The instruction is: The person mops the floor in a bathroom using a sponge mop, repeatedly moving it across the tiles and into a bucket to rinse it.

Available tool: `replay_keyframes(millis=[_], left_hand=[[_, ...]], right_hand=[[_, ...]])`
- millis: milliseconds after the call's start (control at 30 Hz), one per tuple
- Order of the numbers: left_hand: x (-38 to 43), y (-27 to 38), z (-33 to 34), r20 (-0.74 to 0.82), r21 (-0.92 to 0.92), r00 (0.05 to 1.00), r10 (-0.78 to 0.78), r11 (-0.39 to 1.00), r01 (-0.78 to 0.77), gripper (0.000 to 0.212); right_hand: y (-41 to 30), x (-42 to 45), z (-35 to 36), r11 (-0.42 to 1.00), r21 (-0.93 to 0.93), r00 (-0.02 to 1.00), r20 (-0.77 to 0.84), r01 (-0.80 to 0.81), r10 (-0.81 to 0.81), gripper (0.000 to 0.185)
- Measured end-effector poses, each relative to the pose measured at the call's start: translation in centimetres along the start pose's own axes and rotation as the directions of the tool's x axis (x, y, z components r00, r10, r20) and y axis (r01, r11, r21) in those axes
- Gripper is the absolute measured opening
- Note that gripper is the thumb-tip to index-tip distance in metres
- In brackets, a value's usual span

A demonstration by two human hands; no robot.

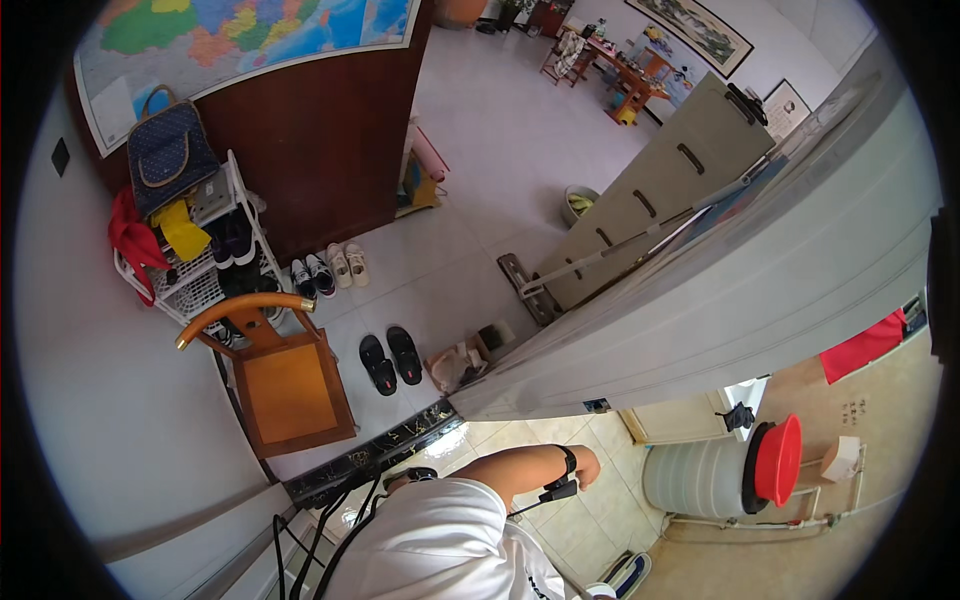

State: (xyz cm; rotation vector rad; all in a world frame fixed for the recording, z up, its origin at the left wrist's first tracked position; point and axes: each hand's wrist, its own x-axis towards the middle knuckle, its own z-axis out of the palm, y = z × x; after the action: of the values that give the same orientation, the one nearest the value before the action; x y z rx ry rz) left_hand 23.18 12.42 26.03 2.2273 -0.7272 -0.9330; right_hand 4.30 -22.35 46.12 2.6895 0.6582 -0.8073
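Note:
My left hand (589, 469) hangs low in front of my white shirt (427, 540), over the tiled floor (607, 487). A black strap (564, 463) circles its wrist, with a small black device (559, 492) and a cable below. The fingers are turned away, so I cannot tell whether they hold anything. My right hand is out of view. At the bottom edge lies a white and dark-blue flat object (628, 576), partly cut off. A large translucent barrel (694, 480) stands beyond my left hand, with a red plastic basin (780, 461) tilted at its dark rim.
A door (675, 300) stands across the doorway's right side. Beyond the black marble threshold (375, 450) are black slippers (390, 358), a wooden armchair (289, 390) and a shoe rack (199, 285). A flat mop (529, 289) leans by a cabinet (660, 195). Pipes (750, 523) run along the wall.

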Motion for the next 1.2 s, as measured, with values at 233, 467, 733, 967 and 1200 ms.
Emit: replay_keyframes(millis=[233,467,733,967,1200], left_hand=[[-2.0,0.6,-0.7,-0.014,0.029,1.0,0.026,0.999,-0.026,0.048],[-2.7,0.8,0.6,0.051,0.001,0.999,0.002,1.0,-0.002,0.048],[1.1,1.0,6.0,0.075,0.005,0.997,-0.02,1.0,0.02,0.077],[3.3,2.4,12.7,0.078,0.152,0.997,0.003,0.988,-0.015,0.082],[7.5,-0.1,23.0,0.122,0.43,0.984,0.129,0.887,-0.169,0.028]], right_hand=[[-1.8,0.7,-7.1,0.979,0.012,0.979,-0.007,-0.203,0.204,0.037],[-1.2,4.2,-4.9,0.962,0.104,0.932,-0.242,-0.253,0.271,0.048],[-7.1,10.6,0.7,0.946,0.259,0.959,-0.152,-0.194,0.238,0.042],[-12.3,9.6,3.3,0.892,0.424,0.969,-0.104,-0.159,0.223,0.05],[-11.5,7.2,9.3,0.082,0.837,0.833,0.519,-0.541,0.192,0.064]])
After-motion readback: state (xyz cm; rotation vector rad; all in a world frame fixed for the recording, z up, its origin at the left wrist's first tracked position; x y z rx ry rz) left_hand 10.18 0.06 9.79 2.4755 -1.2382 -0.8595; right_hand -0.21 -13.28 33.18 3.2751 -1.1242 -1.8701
